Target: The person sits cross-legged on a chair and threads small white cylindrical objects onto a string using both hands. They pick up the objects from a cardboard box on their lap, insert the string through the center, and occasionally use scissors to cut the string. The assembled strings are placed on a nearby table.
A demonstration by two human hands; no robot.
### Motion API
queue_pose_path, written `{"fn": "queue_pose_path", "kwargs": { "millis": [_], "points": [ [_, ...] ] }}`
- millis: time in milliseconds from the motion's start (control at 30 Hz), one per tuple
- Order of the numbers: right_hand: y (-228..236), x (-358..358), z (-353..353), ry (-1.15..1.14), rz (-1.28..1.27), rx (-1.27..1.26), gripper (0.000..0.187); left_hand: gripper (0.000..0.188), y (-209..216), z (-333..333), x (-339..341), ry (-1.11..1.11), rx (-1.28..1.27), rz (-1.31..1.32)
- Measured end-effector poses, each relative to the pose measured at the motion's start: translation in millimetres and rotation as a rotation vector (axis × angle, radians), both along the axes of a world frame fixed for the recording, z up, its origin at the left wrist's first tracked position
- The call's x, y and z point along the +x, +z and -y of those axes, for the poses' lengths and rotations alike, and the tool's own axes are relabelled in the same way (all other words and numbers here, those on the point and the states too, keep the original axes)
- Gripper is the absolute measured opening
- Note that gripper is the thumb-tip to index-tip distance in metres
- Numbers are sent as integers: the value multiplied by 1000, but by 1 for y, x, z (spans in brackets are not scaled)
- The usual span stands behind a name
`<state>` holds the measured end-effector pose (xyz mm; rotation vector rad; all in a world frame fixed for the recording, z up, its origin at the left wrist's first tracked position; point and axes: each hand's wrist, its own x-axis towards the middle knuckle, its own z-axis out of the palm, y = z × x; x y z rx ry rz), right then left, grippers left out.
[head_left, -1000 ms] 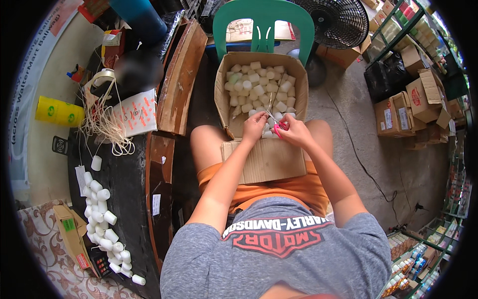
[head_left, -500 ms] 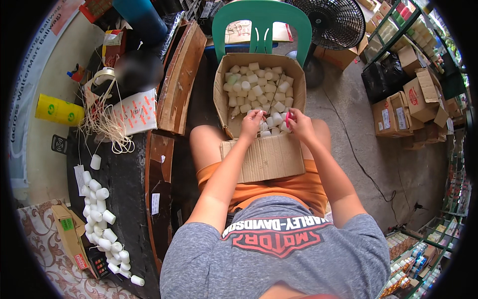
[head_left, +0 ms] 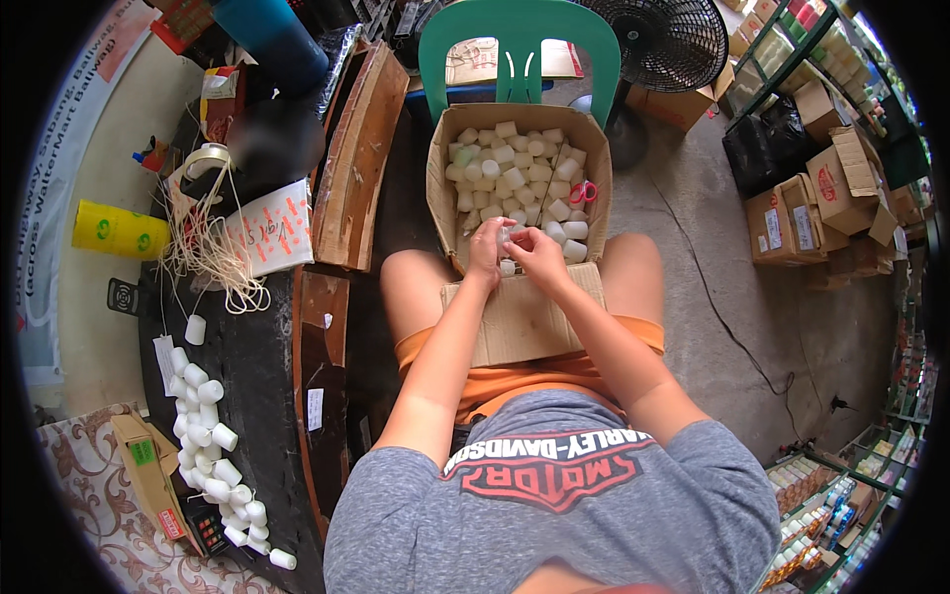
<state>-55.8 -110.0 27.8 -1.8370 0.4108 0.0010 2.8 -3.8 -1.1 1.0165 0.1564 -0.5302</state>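
An open cardboard box [head_left: 602, 168] full of short white cylinders [head_left: 513, 178], which look like small candles, sits in front of my lap. Over its near side my two hands meet. My left hand [head_left: 485, 249] and my right hand [head_left: 539, 254] have their fingers closed together around one whitish piece [head_left: 509, 240], seemingly another of these cylinders, largely hidden by the fingers. Pink-handled scissors [head_left: 584, 192] lie on the cylinders at the box's right side. The box's front flap [head_left: 524, 312] hangs down over my thighs.
A green plastic chair [head_left: 435, 49] and a black fan [head_left: 658, 45] stand beyond the box. On the left, a black bench top [head_left: 262, 396] carries a bunch of white cylinders [head_left: 213, 436], looped string [head_left: 203, 233] and a yellow roll [head_left: 121, 231]. Cartons [head_left: 787, 223] and shelves are at right.
My right hand has let go of the pink scissors, which now rest in the box, and has moved left to join my left hand at the whitish piece.
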Motion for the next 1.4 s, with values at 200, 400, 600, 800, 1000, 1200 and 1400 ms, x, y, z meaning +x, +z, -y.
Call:
{"fn": "queue_pose_path", "kwargs": {
  "millis": [200,400,600,800,1000,1200,1400],
  "points": [
    [9,0,-2,-55,37,186,22,22,5,4,-1,-26,64,84],
    [2,6,6,-64,-22,587,15,25,3,4,-2,-66,24,63],
    [0,1,4,-99,71,17,17,29,-1,-3,10,180,-354,-275],
    [-2,-7,1,-96,180,-218,18,31,-9,-4,12,168,-302,-331],
    [-2,-12,0,-181,324,-153,15,35,-4,0,6,6,-169,-179],
    [0,-13,-1,-215,369,-240,13,37,-1,2,1,27,-148,-73],
    [3,-15,-1,-176,334,-234,14,34,0,2,0,34,-131,-50]
  ]
}}
